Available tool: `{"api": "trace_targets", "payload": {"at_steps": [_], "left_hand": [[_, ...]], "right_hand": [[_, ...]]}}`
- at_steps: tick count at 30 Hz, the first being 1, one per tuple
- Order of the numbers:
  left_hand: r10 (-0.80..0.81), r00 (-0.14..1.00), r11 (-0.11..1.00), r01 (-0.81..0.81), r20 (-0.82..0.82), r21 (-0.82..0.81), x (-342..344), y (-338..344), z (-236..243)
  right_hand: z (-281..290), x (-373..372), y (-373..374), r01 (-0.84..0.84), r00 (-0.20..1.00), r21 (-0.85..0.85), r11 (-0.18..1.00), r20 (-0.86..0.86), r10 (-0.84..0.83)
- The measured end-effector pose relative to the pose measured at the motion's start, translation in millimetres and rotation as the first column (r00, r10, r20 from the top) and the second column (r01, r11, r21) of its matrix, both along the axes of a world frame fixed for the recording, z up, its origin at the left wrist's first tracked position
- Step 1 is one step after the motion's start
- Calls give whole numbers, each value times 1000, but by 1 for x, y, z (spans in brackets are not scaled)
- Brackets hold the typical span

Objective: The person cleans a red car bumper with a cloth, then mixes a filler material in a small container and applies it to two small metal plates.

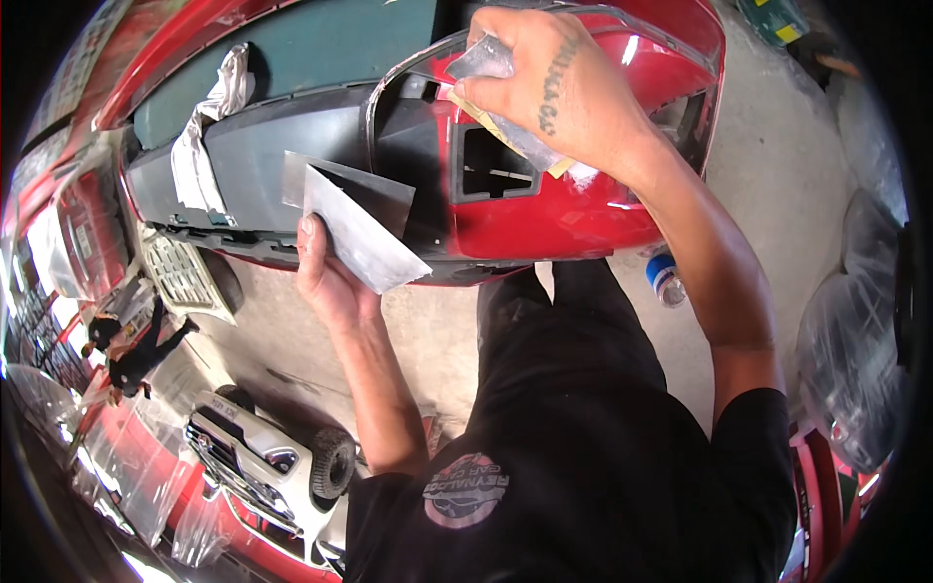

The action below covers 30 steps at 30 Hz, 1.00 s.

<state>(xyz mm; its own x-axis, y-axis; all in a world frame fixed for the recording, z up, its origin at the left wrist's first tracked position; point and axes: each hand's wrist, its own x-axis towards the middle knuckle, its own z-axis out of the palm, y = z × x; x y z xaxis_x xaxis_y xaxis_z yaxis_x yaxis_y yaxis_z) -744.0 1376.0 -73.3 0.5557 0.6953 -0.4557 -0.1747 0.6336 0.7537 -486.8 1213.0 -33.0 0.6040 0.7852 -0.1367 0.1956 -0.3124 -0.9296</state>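
While sandpaper [505,107] under right hand [554,87]

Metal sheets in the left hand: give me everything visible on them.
The metal sheets are two thin, flat, dull grey plates that look like bare metal, fanned so that the lighter front one overlaps a darker one behind. The left hand pinches them from below, thumb on the front face. They stand tilted against the red car bumper, in front of its dark grey section.

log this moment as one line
left hand: holds metal spreader blades | right hand: presses sandpaper on red bumper | nearby: blue-capped bottle on floor
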Motion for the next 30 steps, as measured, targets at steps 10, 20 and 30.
{"api": "trace_targets", "payload": {"at_steps": [10,20,30], "left_hand": [[-35,999,999,34,40,16,-5,6,-5],[15,1000,1000,-14,-4,14,-1,1,0],[-7,1000,1000,7,0,8,0,4,0]], "right_hand": [[-20,-11,11,-5,932,11,1000,362,1],[4,9,7,132,990,-9,991,-55,-132],[20,5,0,-71,995,-48,996,68,74]]}}
